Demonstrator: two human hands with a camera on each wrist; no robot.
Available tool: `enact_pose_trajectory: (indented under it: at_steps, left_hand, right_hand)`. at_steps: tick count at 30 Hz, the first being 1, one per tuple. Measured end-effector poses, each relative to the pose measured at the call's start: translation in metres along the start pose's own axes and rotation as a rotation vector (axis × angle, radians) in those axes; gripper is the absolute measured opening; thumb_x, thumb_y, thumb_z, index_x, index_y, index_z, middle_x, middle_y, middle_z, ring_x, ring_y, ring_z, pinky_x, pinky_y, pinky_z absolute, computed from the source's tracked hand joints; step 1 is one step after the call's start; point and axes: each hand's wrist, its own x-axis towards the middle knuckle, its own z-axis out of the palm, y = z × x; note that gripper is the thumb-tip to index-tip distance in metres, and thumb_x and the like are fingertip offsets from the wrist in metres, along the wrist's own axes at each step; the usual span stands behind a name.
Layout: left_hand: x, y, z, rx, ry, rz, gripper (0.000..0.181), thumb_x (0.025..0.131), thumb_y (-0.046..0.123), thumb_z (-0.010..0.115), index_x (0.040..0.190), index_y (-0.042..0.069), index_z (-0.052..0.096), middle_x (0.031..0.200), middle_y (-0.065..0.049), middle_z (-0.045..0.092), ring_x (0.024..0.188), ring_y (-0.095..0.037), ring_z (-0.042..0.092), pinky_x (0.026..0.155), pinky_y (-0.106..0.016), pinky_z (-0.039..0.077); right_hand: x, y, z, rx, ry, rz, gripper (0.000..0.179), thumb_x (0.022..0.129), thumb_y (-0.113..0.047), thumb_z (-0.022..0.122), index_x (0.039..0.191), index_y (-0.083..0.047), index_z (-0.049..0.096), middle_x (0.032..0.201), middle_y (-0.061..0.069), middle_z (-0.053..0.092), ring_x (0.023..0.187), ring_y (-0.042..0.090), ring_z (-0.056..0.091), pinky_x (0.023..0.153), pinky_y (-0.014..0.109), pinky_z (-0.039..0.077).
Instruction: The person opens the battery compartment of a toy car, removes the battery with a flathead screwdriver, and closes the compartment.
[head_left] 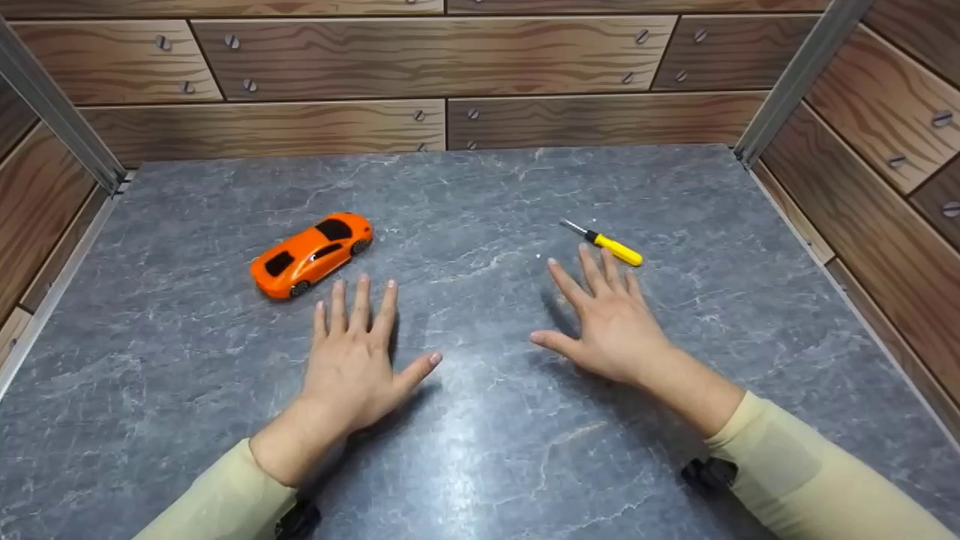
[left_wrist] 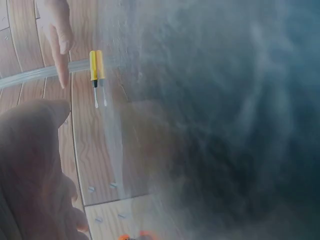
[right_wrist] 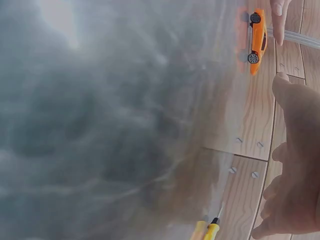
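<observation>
An orange toy car [head_left: 311, 255] with black windows stands on the left part of the table, just beyond the fingers of my left hand [head_left: 352, 371]. That hand is spread palm down, with straight fingers and nothing in it. On the right lies a screwdriver [head_left: 616, 249] with a yellow handle and a metal shaft pointing to the far left. My right hand [head_left: 619, 326], also spread and holding nothing, has its fingertips close to the handle; whether they touch it I cannot tell. The right wrist view shows the car [right_wrist: 258, 42] side on.
The grey marbled table [head_left: 480, 195] is bordered by wood-plank panels [head_left: 435, 60] at the back and both sides. Metal posts [head_left: 795, 75] rise at the back corners. Light glares off the table's front middle. Black wrist devices [head_left: 709, 474] sit under the sleeves.
</observation>
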Motion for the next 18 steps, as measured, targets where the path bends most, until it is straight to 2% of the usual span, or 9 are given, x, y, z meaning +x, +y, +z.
enact_pose_trajectory:
  at_steps: [11,18]
  left_hand:
    - [-0.025,-0.025,-0.003,0.008,0.022,-0.018,0.111,0.095,0.086,0.04,0.17,0.006,0.019,0.171,-0.031,0.015,0.156,-0.056,0.011,0.125,-0.071,0.01]
    - [-0.038,-0.047,-0.008,0.012,0.014,-0.049,0.111,0.096,0.083,0.044,0.169,0.003,0.021,0.169,-0.034,0.016,0.154,-0.059,0.013,0.124,-0.073,0.01]
  right_hand:
    - [0.03,-0.032,-0.023,-0.032,0.029,-0.105,0.102,0.094,-0.085,0.045,0.172,-0.027,0.014,0.177,0.017,0.0,0.161,0.044,-0.003,0.126,0.07,0.006]
    - [0.059,-0.061,-0.033,-0.023,0.014,-0.177,0.1,0.095,-0.085,0.044,0.172,-0.031,0.01,0.178,0.01,-0.003,0.162,0.037,-0.006,0.127,0.067,0.006]
